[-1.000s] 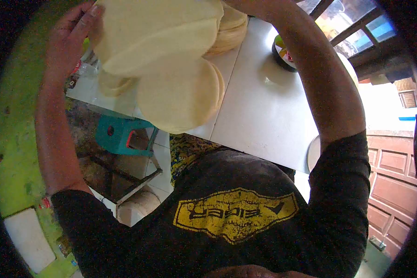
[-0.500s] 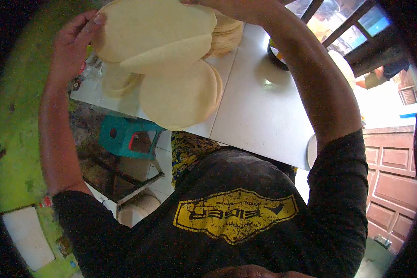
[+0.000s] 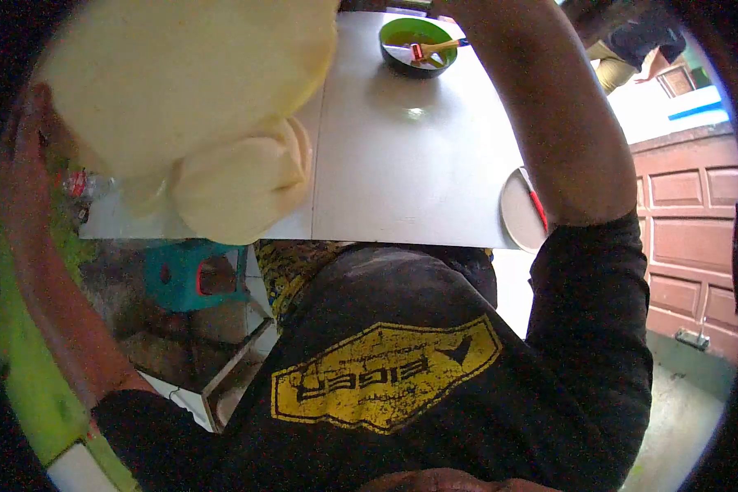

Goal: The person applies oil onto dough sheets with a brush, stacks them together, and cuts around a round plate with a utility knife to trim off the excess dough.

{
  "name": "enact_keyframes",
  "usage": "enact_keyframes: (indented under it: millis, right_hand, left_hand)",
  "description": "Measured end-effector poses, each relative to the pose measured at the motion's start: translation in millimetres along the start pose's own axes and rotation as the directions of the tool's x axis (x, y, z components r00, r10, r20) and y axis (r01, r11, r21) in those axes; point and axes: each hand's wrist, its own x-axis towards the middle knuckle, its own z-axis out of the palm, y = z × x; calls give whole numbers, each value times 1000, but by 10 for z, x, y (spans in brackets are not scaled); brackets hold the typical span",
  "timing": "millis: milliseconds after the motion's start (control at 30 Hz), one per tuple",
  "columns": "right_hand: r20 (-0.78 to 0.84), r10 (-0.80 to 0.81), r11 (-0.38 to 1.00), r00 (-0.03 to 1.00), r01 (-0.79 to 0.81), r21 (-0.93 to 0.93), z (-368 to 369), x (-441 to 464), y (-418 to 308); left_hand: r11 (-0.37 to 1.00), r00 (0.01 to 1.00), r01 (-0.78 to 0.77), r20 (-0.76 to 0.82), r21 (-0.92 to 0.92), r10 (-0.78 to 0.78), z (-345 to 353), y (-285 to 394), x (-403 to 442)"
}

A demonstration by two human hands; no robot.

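A large, thin, pale dough sheet [image 3: 197, 74] hangs in the upper left, close to the camera. My left hand [image 3: 34, 123] is at its left edge, closed on it, though dim and partly blurred. My right forearm reaches up past the top edge, so my right hand is out of sight. Below the sheet, a stack of round dough sheets [image 3: 238, 184] lies on the white table [image 3: 402, 180], its upper right edge folded. Another pale piece [image 3: 143, 193] lies left of that stack.
A green bowl [image 3: 418, 70] with yellowish liquid and a brush stands at the table's back. A round board [image 3: 521, 209] with a red-handled tool is at the right edge. A teal stool [image 3: 176, 279] stands below left. Another person [image 3: 635, 45] is partly visible upper right.
The held sheet has come nearer and covers more of the upper left. My left hand has moved left and down. The view has shifted, showing the whole bowl and more of the round board.
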Motion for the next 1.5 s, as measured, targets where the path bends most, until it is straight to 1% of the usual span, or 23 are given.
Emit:
enact_keyframes:
  millis: [33, 133, 200, 267, 300, 333, 367, 467, 533, 633, 667, 700, 800, 833, 967, 1033, 1167, 1233, 1267, 1333, 1367, 1433, 1500]
  right_hand:
    - [-30, 79, 994, 996, -76, 78, -42, -100, -17]
    - [-21, -8, 971, 1000, 3, -237, -204, -647, 205]
    - [-14, 241, 959, 970, -240, -148, -238, -1069, 427]
    - [127, 429, 902, 894, -432, -7, -284, -1350, 324]
    - [66, 524, 814, 849, -522, 256, -211, -1565, 343]
    - [85, 563, 758, 822, -555, 343, -150, -1735, 498]
    - [155, 641, 669, 752, -646, 368, -156, -1852, 669]
    - [188, 751, 598, 633, -773, 212, 14, -2094, 1192]
    - [201, 823, 505, 531, -847, 165, 240, -2300, 1715]
    - [128, 896, 427, 426, -904, 24, 771, -2550, 2482]
    - [89, 872, 487, 482, -872, -53, 991, -2642, 2693]
    - [80, 866, 500, 494, -862, -82, 985, -2594, 2721]
    - [86, 846, 533, 527, -830, -162, 928, -2586, 2672]
    - [97, 821, 569, 562, -793, -217, 901, -2568, 2668]
    - [152, 869, 494, 471, -803, -333, 860, -2720, 2489]
    - [187, 884, 467, 428, -822, -327, 819, -2784, 2397]
    - [214, 916, 391, 340, -878, -278, 752, -2924, 2121]
    - [194, 927, 367, 321, -883, -292, 712, -2982, 1990]
    - [198, 925, 371, 324, -882, -292, 728, -2998, 1958]
    - [171, 941, 334, 293, -890, -311, 731, -3053, 1935]
    - [169, 942, 331, 291, -892, -308, 743, -3082, 1912]
    - [157, 940, 334, 302, -906, -258, 758, -3147, 1840]
    - [184, 937, 335, 296, -912, -235, 753, -3201, 1786]
  left_hand:
    - [991, 999, 40, 21, -131, -38, 100, 102, -80]
    - [907, 979, 170, 175, -385, -109, 419, 483, -321]
    - [826, 931, 293, 339, -482, -133, 592, 793, -500]
    - [717, 831, 460, 538, -523, -141, 789, 1133, -695]
    - [612, 746, 592, 644, -524, -171, 898, 1300, -796]
    - [493, 648, 710, 740, -502, -180, 1015, 1447, -899]
    - [499, 609, 718, 785, -485, -112, 1197, 1483, -950]
    - [489, 477, 762, 879, -425, 20, 2025, 1541, -1150]
    - [606, 488, 687, 872, -401, 23, 2643, 1649, -1338]
    - [618, 485, 680, 874, -395, 25, 3642, 1485, -1743]
    - [747, 521, 567, 853, -346, -1, 3841, 1368, -1833]
    - [856, 558, 436, 830, -277, -16, 3874, 1402, -1801]
    - [872, 507, 440, 861, -214, -44, 3854, 1440, -1606]
    - [861, 390, 485, 919, -152, -58, 3872, 1415, -1577]
    - [885, 362, 420, 931, -199, 37, 3629, 1354, -1791]
    - [891, 439, 401, 898, -212, 16, 3287, 1422, -1894]
    - [827, 417, 512, 909, -234, 0, 2795, 1525, -2099]
    - [860, 540, 418, 841, -291, 21, 2767, 1542, -2338]
    - [861, 541, 420, 841, -287, 16, 2712, 1535, -2351]
    - [838, 338, 521, 941, -159, -31, 2643, 1541, -2318]
    - [840, 336, 518, 941, -160, -28, 2627, 1520, -2336]
    - [637, 381, 737, 917, -226, -116, 2575, 1444, -2406]
    - [659, 408, 718, 903, -226, -135, 2558, 1372, -2453]
